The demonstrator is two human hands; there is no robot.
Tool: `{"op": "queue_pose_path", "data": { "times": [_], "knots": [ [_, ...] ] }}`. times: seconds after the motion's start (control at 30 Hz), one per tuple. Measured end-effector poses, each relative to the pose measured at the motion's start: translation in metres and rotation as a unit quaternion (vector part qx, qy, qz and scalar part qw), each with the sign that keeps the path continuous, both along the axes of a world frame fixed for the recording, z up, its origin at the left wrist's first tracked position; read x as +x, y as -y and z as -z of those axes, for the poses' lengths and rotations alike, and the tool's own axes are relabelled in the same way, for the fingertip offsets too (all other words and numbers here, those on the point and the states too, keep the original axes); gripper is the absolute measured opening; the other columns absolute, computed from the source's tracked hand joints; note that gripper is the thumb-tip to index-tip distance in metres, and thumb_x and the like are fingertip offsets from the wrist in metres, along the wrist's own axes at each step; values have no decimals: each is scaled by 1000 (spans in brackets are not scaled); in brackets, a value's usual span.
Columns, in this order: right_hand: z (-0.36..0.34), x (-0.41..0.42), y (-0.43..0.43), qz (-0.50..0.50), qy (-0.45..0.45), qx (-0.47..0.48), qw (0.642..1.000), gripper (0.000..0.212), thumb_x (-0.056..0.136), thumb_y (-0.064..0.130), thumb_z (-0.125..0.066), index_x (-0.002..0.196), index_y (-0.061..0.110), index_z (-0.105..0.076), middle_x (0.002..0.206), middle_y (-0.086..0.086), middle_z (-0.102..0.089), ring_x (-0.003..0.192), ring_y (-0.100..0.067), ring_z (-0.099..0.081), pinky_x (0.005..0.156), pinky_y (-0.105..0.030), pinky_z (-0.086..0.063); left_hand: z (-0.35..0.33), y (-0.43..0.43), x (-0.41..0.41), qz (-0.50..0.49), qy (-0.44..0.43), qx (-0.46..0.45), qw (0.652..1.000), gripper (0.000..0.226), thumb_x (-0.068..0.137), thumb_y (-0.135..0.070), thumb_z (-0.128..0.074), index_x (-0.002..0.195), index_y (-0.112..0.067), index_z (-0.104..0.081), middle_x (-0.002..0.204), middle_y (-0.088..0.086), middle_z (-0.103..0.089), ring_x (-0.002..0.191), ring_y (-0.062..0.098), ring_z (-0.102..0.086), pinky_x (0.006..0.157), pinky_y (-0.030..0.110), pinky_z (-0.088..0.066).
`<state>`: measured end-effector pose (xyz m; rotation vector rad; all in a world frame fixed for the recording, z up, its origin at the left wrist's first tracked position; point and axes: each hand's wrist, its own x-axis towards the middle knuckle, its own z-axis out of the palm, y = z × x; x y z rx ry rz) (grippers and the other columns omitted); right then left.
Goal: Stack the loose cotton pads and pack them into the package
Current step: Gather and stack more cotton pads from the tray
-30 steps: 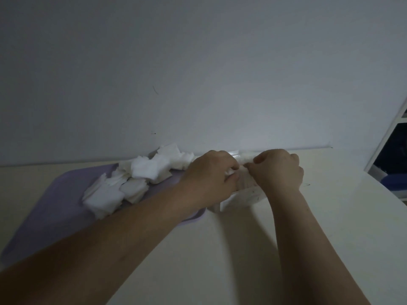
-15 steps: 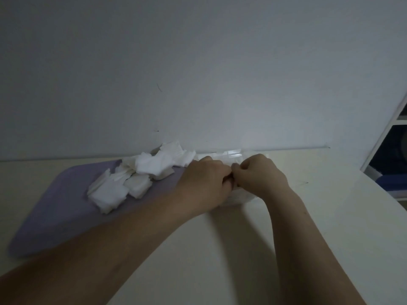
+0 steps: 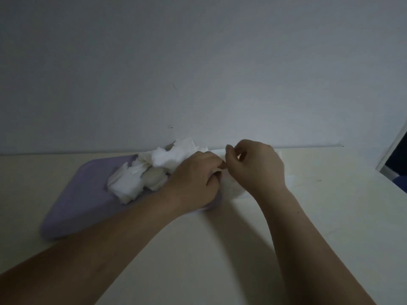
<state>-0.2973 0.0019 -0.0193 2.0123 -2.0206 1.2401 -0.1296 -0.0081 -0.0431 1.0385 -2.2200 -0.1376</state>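
Directly ahead of you, on a cream table (image 3: 330,216) set against a pale wall (image 3: 198,62), both of your bare hands meet over a soft, translucent white package (image 3: 234,188). The package lies on the table just beside the right edge of a lilac tray (image 3: 72,208) and is mostly hidden under your hands.

Your left hand (image 3: 193,179) has its fingers curled in and seems to grip the package's left edge. Your right hand (image 3: 255,170) pinches the opposite edge between thumb and forefinger, the other fingers loosely bent. In the dim light you cannot tell whether any pads are inside.

The loose cotton pads (image 3: 141,177), white squares, lie in an untidy heap on the far part of the tray, just left of your left hand. They overlap, and none are squared into a stack.

You appear to be at the opening step, pulling the mouth of the package apart. Stacking looks not yet begun.

Next, one hand would need to hold the mouth wide. The other would gather pads, align their edges and slide them in flat. The film looks limp and may close if released.
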Motion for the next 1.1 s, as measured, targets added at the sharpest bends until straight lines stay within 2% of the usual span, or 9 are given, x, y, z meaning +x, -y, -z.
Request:
{"op": "queue_pose_path", "data": {
  "times": [0.13, 0.3, 0.4, 0.6, 0.73, 0.87, 0.93, 1.03, 1.1],
  "knots": [
    [18, 46, -13, -145, 3, -98, 984, 24, 91, 40, -58, 94, 24, -74, 88, 6, -67, 87, -17, -63, 70, -33, -51, 14, -7, 57, -71, 15, -14, 997, 23, 85, -19, -57, 103, -18, -71, 103, -4, -70, 100, 18, -63, 90, 34, -50],
    [53, 84, -20, -267, -3, 33, 963, 49, 89, 41, -60, 135, 24, -62, 138, 3, -61, 130, -18, -55, 104, -34, -48, 37, -16, 127, -190, 4, 26, 981, 26, 82, -19, -60, 102, -15, -76, 103, 2, -76, 98, 28, -69, 85, 38, -56],
    [61, 88, -19, -270, -33, 84, 959, 55, 95, 37, -63, 148, 25, -50, 149, 6, -52, 139, -18, -48, 111, -30, -40, 41, -20, 141, -217, 4, 55, 975, 37, 85, -27, -57, 115, -14, -74, 114, 3, -75, 107, 29, -68, 90, 37, -55],
    [52, 96, -7, -231, -8, 77, 970, 49, 92, 31, -68, 140, 26, -58, 143, 4, -59, 131, -16, -56, 105, -31, -46, 43, -12, 151, -275, -21, -27, 961, 34, 74, -19, -64, 107, -16, -72, 106, 4, -69, 100, 35, -62, 82, 44, -55],
    [28, 119, 25, -232, -19, 54, 971, 47, 87, 22, -74, 133, 22, -63, 133, 1, -65, 120, -12, -56, 90, -17, -37, 51, -6, 154, -291, -26, 53, 955, 40, 71, -34, -66, 109, -21, -71, 110, 6, -71, 110, 40, -63, 91, 48, -54],
    [18, 148, 63, -220, -63, 153, 961, 66, 84, 36, -76, 144, 20, -53, 140, -2, -61, 130, -23, -57, 104, -32, -45, 52, -6, 151, -289, -26, 56, 955, 42, 73, -39, -61, 111, -23, -69, 115, 5, -70, 114, 41, -60, 94, 49, -52],
    [20, 157, 75, -205, -70, 184, 959, 70, 82, 45, -78, 143, 20, -53, 137, -2, -64, 127, -24, -59, 102, -35, -47, 52, -6, 151, -292, -24, 41, 955, 43, 73, -41, -55, 108, -22, -69, 112, 5, -69, 110, 41, -59, 91, 49, -52],
    [27, 165, 81, -184, -82, 186, 962, 47, 81, 45, -76, 120, 21, -63, 110, -2, -71, 104, -25, -65, 85, -36, -51, 56, -2, 153, -302, -4, 46, 952, 40, 74, -42, -53, 107, -24, -68, 112, 1, -65, 105, 36, -54, 89, 44, -50],
    [30, 169, 83, -178, -88, 172, 965, 31, 86, 40, -71, 110, 21, -67, 105, -4, -73, 100, -28, -66, 81, -36, -52, 57, -2, 153, -301, 1, 52, 952, 39, 75, -42, -52, 106, -26, -67, 114, -1, -63, 104, 34, -52, 88, 42, -48]
  ]
}}
